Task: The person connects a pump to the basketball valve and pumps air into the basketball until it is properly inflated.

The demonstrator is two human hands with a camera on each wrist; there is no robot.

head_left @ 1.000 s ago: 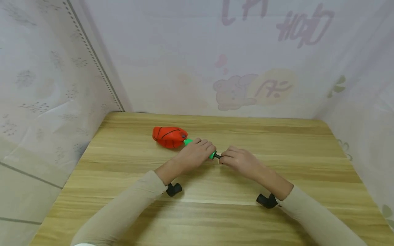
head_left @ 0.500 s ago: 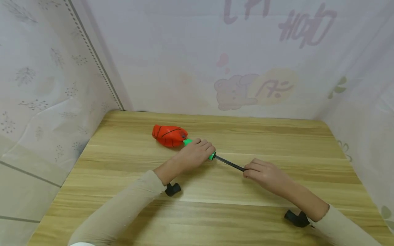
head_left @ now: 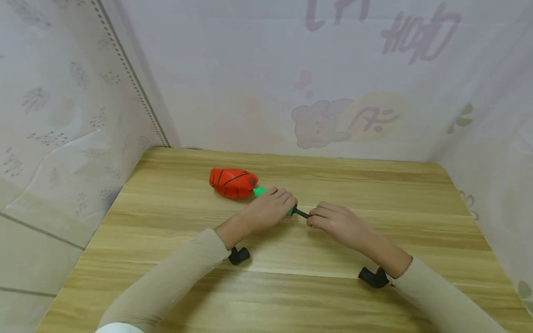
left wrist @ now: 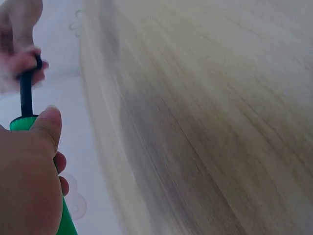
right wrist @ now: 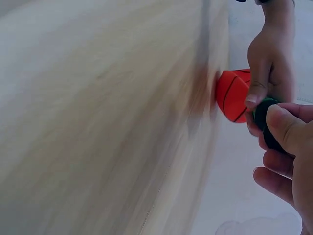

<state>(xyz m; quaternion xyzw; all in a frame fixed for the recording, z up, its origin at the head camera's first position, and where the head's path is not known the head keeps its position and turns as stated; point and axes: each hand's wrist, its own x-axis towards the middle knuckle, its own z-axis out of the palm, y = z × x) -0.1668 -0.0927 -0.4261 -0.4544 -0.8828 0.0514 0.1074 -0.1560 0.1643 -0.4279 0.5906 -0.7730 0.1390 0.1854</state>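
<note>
- My left hand (head_left: 266,210) is clamped on the green pump (head_left: 259,191); the thumb and the fingers are wrapped around its body, so only both ends of it show in the head view.
- The pump is near the middle of the tabletop (head_left: 300,296), slanting from 10 o'clock down to 4 o'clock.
- At its 10 o'clock end there is the red ball (head_left: 234,183) with black lines. It lies soft and half flat, and its tip meets the pump; the exact joint is too small to tell.
- At the 4 o'clock end, the black rod (head_left: 302,214) comes out of the pump, and a short part of it is visible.
- My right hand (head_left: 339,225) is at 4 o'clock from the pump, with the fingers together and closed on the dark handle (left wrist: 30,67) of this rod.
- My arms come in from 7 and 5 o'clock, in the beige left sleeve (head_left: 175,277) and the beige right sleeve (head_left: 445,296).
- Under each wrist hangs a black piece (head_left: 374,277).
- Behind the tabletop, at 1 o'clock from the pump, a pale bear (head_left: 314,125) is printed on the wall cover (head_left: 233,78).
</note>
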